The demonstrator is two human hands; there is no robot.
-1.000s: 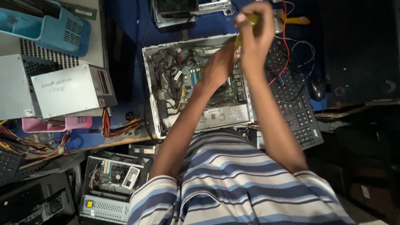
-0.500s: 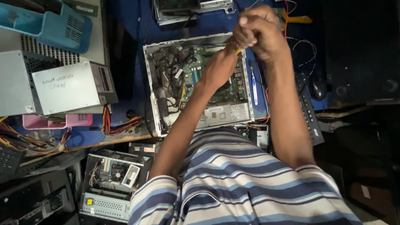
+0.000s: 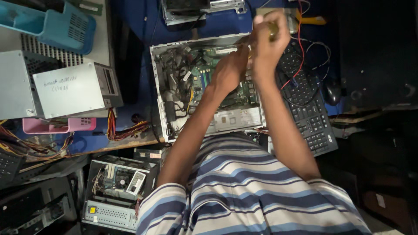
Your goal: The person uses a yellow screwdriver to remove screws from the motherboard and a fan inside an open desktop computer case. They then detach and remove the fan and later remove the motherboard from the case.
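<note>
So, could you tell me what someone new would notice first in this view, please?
The open grey metal computer case, its green board and cables bare, lies at the centre of the blue bench. Both hands work at its far right corner: the right hand has its grip on a yellow-handled tool, the left hand just beside it. A black keyboard lies to the right.

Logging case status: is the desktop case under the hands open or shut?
Open. The desktop case lies flat with its side panel off; circuit board and cables show inside. Both hands work at its far edge.

Blue-and-white striped shirt (image 3: pixel 244 191), short sleeves, bare forearms
</note>
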